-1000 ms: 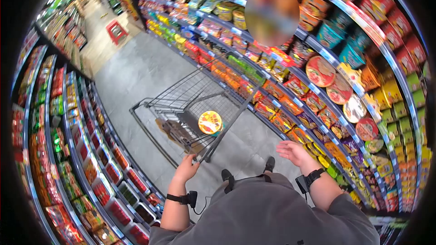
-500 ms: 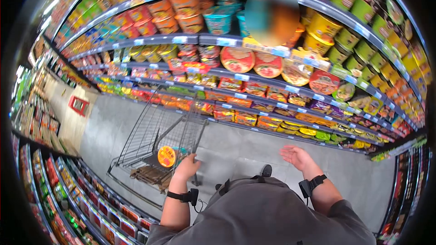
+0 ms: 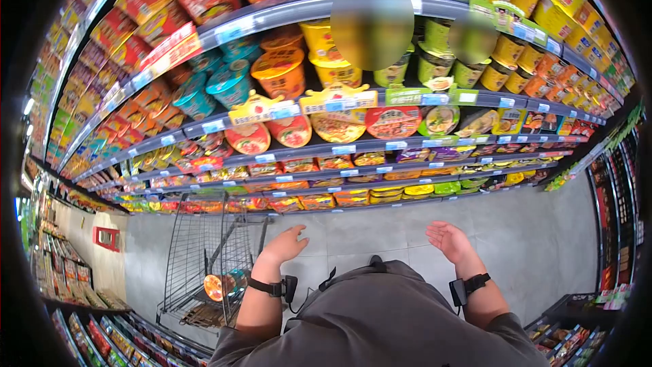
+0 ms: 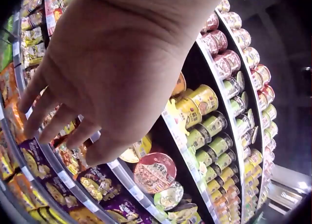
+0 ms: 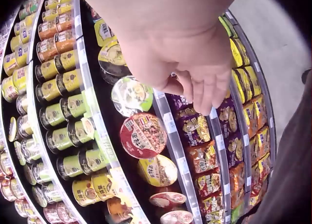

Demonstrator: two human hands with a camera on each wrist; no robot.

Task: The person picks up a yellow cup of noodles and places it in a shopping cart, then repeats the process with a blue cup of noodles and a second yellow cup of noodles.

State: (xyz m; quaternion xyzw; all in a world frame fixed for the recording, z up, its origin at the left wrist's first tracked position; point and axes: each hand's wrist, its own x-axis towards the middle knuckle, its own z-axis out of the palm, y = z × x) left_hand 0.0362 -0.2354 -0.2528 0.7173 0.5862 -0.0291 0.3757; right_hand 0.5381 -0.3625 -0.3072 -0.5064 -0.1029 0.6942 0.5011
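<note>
My left hand [image 3: 285, 245] hangs in front of my body with nothing in it, fingers loosely bent, beside the shopping cart [image 3: 178, 238]. In the left wrist view the fingers of the left hand [image 4: 107, 77] spread loosely before the shelves. Palm turned up, my right hand [image 3: 449, 239] is held out over the floor, its fingers relaxed and holding nothing. The right wrist view shows the right hand [image 5: 190, 63] with bent fingers overlapping the shelf edges. Inside the cart lies an instant noodle tub [image 3: 214, 287] with an orange lid and a teal side.
A long shelf wall ahead carries teal noodle tubs [image 3: 227, 81], yellow noodle tubs [image 3: 333, 61], red-lidded bowls [image 3: 392, 122] and bagged noodles [image 3: 353, 197] lower down. More shelving [image 3: 614, 231] stands at the right. Grey floor [image 3: 380, 228] runs between. A red-framed sign [image 3: 106, 238] lies far left.
The view has turned right toward the shelf wall, so the cart and its tub now appear farther left. My left hand has parted from the cart's handle area; the right stays held out.
</note>
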